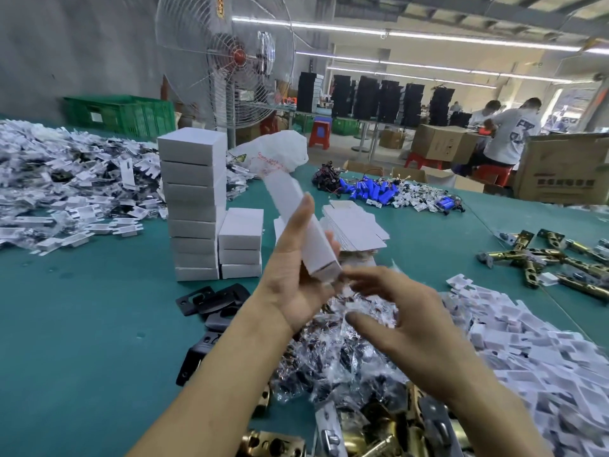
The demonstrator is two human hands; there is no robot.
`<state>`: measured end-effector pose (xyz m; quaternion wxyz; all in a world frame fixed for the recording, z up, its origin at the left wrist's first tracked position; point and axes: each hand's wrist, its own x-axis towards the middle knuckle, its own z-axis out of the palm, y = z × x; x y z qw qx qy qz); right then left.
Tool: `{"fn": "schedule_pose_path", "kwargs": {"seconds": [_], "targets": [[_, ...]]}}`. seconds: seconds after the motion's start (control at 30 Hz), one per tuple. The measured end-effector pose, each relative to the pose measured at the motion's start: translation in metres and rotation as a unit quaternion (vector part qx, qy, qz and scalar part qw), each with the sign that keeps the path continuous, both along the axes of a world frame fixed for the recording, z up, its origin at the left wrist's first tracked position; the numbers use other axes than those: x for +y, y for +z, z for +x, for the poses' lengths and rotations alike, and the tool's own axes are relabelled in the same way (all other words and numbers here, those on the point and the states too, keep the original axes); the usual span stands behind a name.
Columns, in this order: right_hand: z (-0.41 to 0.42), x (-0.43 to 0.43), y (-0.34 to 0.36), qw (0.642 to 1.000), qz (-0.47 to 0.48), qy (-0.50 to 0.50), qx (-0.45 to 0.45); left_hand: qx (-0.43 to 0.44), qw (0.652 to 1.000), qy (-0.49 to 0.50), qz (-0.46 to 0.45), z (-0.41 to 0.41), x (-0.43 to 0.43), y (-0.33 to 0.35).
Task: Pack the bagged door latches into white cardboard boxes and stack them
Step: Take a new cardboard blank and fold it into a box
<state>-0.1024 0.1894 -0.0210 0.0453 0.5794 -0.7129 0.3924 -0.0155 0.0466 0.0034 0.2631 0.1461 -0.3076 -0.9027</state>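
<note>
My left hand [296, 258] grips a long white cardboard box [298, 219], tilted with its near end pointing toward me. My right hand [405, 311] hovers just right of that near end, fingers spread and blurred, holding nothing I can make out. Under both hands lies a heap of latches in clear bags [346, 351]. A tall stack of closed white boxes [194, 206] stands on the green table [82, 308], with a short stack [241, 243] beside it. Flat unfolded boxes [356, 225] lie behind my hands.
Piles of white card inserts lie at left [66, 183] and right [527, 351]. Brass latches [560, 262], black plates [211, 301], blue batteries [379, 189] and a white plastic bag [276, 153] are on the table. A fan [227, 61] and seated workers [507, 133] are behind.
</note>
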Motion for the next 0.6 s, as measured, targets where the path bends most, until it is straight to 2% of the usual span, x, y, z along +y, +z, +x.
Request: {"fn": "schedule_pose_path", "kwargs": {"seconds": [0.07,0.13,0.2,0.33,0.43,0.6], "targets": [[0.001,-0.003,-0.003,0.993,0.114,-0.022,-0.001,-0.013,0.995,0.094,-0.026,0.003,-0.010,0.005],[0.005,-0.013,-0.002,0.967,0.255,0.011,0.017,-0.017,0.986,0.163,-0.041,0.007,-0.021,0.009],[0.016,-0.029,0.001,0.937,0.341,0.062,0.047,0.007,0.984,0.169,-0.047,0.011,-0.028,0.010],[0.048,-0.065,0.003,0.909,0.372,0.125,0.137,0.056,0.987,0.126,-0.087,0.012,-0.029,0.009],[0.065,-0.079,-0.003,0.903,0.365,0.153,0.166,0.050,0.976,0.156,-0.140,0.010,-0.031,0.008],[0.082,-0.084,-0.009,0.897,0.336,0.156,0.240,0.022,0.965,0.204,-0.166,0.010,-0.033,0.005]]}}
